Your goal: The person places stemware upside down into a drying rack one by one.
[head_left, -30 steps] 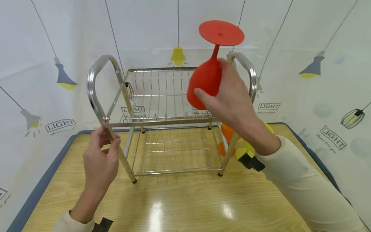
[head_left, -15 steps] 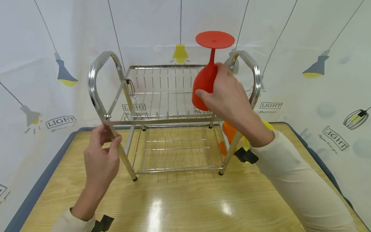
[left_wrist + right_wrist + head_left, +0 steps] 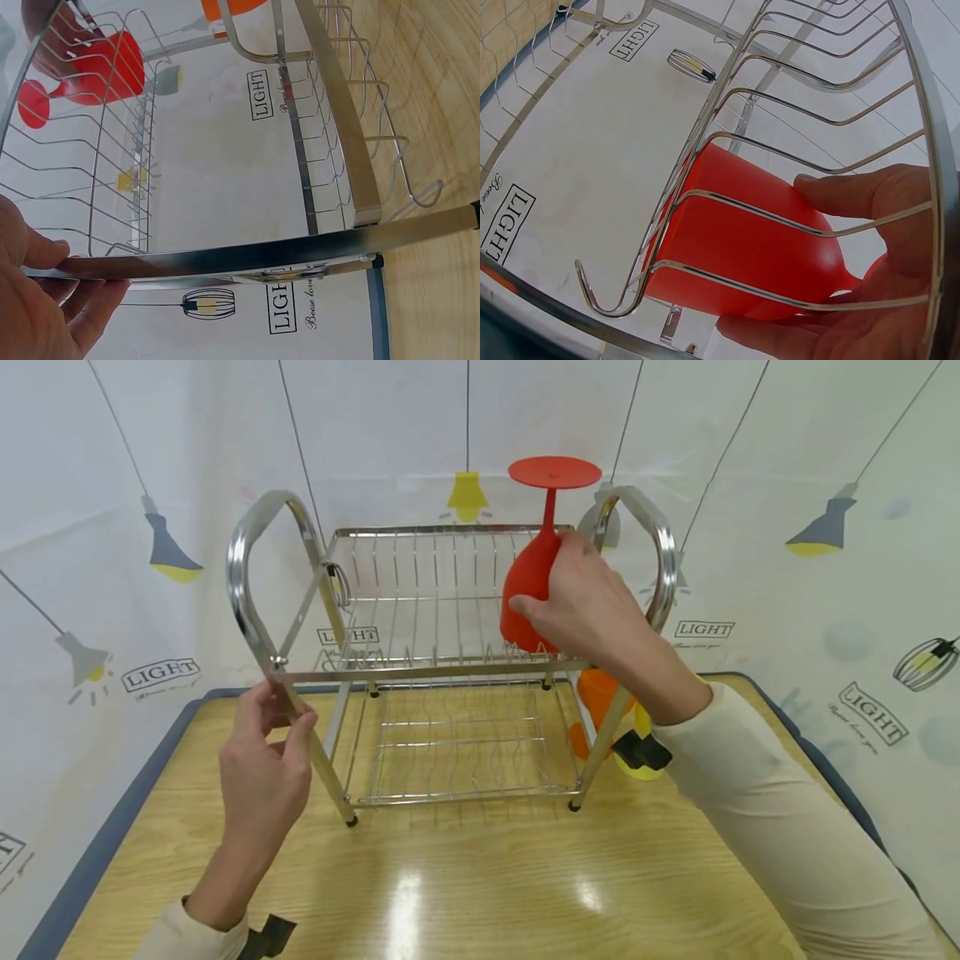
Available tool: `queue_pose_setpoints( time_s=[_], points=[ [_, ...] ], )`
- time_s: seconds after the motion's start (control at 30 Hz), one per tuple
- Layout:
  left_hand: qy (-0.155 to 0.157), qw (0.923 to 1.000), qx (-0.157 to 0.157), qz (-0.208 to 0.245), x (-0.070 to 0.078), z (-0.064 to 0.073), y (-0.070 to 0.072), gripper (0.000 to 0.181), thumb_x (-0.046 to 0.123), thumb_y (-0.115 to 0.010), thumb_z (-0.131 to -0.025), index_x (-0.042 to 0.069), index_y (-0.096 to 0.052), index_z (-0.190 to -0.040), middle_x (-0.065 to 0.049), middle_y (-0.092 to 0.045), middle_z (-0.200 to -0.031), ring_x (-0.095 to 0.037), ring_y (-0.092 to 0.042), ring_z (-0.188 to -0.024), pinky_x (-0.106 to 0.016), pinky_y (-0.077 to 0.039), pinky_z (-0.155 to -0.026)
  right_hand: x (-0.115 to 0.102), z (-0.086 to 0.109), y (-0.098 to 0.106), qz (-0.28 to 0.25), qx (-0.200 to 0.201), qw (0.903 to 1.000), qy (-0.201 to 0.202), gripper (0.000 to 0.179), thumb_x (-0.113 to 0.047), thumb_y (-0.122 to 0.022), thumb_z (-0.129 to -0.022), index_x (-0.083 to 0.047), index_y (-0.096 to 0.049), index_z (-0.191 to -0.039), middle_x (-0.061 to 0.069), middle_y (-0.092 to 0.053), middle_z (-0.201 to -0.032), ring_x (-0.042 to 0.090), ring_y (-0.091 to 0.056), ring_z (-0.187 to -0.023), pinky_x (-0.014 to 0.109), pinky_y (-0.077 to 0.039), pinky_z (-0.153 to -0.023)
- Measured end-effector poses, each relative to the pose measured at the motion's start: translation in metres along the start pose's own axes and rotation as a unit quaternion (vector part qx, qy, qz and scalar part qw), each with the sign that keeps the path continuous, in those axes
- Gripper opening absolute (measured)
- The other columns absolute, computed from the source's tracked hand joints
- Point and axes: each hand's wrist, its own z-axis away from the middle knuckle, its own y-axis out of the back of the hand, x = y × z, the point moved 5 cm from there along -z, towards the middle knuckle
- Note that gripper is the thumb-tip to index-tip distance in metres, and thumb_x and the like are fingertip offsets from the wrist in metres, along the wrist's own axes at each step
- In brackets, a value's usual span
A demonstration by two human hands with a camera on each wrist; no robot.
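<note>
A two-tier metal dish rack stands on the wooden table. My right hand grips a red goblet by its bowl, foot up and rim down, at the right end of the upper tier. In the right wrist view the bowl of the goblet shows behind the tier's wires, its rim right at the wire floor, with thumb and fingers on either side. My left hand pinches the rack's front left leg just below the upper tier. The left wrist view shows the thumb and fingers around that metal bar.
Behind the rack's right legs, an orange goblet and a yellow object are partly hidden by my right arm. The lower tier holds bare wire. A lamp-patterned white sheet hangs behind the table.
My right hand has lowered the red goblet toward the upper tier and turned it more upright, upside down. The left hand keeps its hold on the leg.
</note>
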Motion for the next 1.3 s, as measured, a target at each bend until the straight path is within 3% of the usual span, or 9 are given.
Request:
queue_pose_setpoints(
  time_s=[0.33, 0.47, 0.6, 0.73, 0.87, 1.03, 1.1, 1.3],
  points=[
    [0.014, 0.9998, 0.006, -0.011, 0.0, 0.003, 0.002, 0.038, -0.007, -0.062, -0.089, -0.005, -0.052, -0.125, -0.015, -0.066, -0.097, 0.012, -0.054, -0.086, -0.003, -0.048, -0.067, -0.004, -0.003, -0.004, 0.033, 0.0, 0.9994, 0.008, 0.077, -0.032, -0.065, -0.091, 0.007, -0.025, -0.144, 0.023, -0.044, -0.135, 0.034, -0.05, -0.117, 0.047, -0.054, -0.092],
    [0.016, 0.9998, 0.005, -0.014, 0.0, 0.003, 0.002, 0.038, -0.006, -0.062, -0.09, -0.004, -0.052, -0.126, -0.015, -0.066, -0.098, 0.01, -0.054, -0.086, -0.002, -0.048, -0.067, -0.005, -0.002, 0.0, 0.036, 0.004, 0.9994, 0.004, 0.082, -0.034, -0.063, -0.091, 0.007, -0.019, -0.148, 0.023, -0.041, -0.14, 0.035, -0.049, -0.119, 0.046, -0.052, -0.095],
    [0.013, 0.9998, 0.005, -0.012, 0.003, 0.003, 0.003, 0.037, -0.006, -0.062, -0.09, -0.004, -0.052, -0.126, -0.015, -0.067, -0.098, 0.009, -0.055, -0.086, -0.001, -0.047, -0.068, -0.008, 0.003, 0.008, 0.033, 0.01, 0.9994, 0.001, 0.089, -0.039, -0.059, -0.091, 0.005, -0.011, -0.152, 0.023, -0.035, -0.146, 0.035, -0.046, -0.121, 0.046, -0.05, -0.098],
    [0.011, 0.9998, 0.005, -0.012, 0.005, 0.003, 0.003, 0.037, -0.006, -0.063, -0.09, -0.005, -0.052, -0.125, -0.015, -0.067, -0.098, 0.008, -0.056, -0.086, -0.001, -0.046, -0.068, -0.013, 0.014, 0.015, 0.034, 0.02, 0.9991, 0.015, 0.088, -0.04, -0.057, -0.092, 0.004, -0.011, -0.152, 0.021, -0.038, -0.144, 0.033, -0.047, -0.118, 0.046, -0.053, -0.093],
    [0.01, 0.9998, 0.004, -0.013, 0.005, 0.002, 0.004, 0.037, -0.006, -0.063, -0.09, -0.005, -0.052, -0.125, -0.016, -0.067, -0.098, -0.004, -0.061, -0.086, -0.001, -0.046, -0.068, -0.017, 0.027, 0.02, 0.042, 0.028, 0.9983, 0.029, 0.087, -0.04, -0.058, -0.093, 0.004, -0.013, -0.152, 0.019, -0.04, -0.144, 0.032, -0.048, -0.118, 0.047, -0.054, -0.091],
    [0.008, 0.9999, 0.0, -0.015, 0.005, 0.001, 0.004, 0.036, -0.006, -0.063, -0.09, -0.005, -0.052, -0.125, -0.016, -0.066, -0.098, -0.024, -0.065, -0.087, 0.001, -0.044, -0.068, -0.017, 0.04, 0.024, 0.047, 0.028, 0.9979, 0.035, 0.088, -0.042, -0.057, -0.093, 0.001, -0.009, -0.154, 0.018, -0.03, -0.154, 0.034, -0.043, -0.129, 0.05, -0.049, -0.099],
    [0.007, 0.9998, -0.003, -0.018, 0.005, 0.001, 0.003, 0.036, -0.006, -0.063, -0.09, -0.006, -0.052, -0.125, -0.017, -0.066, -0.097, -0.027, -0.066, -0.087, 0.002, -0.043, -0.067, -0.017, 0.045, 0.026, 0.046, 0.027, 0.9979, 0.036, 0.09, -0.043, -0.056, -0.094, -0.001, -0.007, -0.155, 0.016, -0.026, -0.158, 0.034, -0.039, -0.134, 0.051, -0.045, -0.103],
    [-0.008, 0.9994, -0.011, -0.033, 0.006, 0.002, 0.001, 0.036, -0.005, -0.063, -0.09, -0.007, -0.051, -0.125, -0.018, -0.067, -0.096, -0.029, -0.067, -0.086, 0.004, -0.041, -0.067, -0.016, 0.064, 0.036, 0.011, 0.047, 0.9979, 0.044, 0.089, -0.046, -0.059, -0.092, -0.008, -0.011, -0.156, 0.011, -0.033, -0.155, 0.033, -0.042, -0.133, 0.055, -0.043, -0.104]
  ],
)
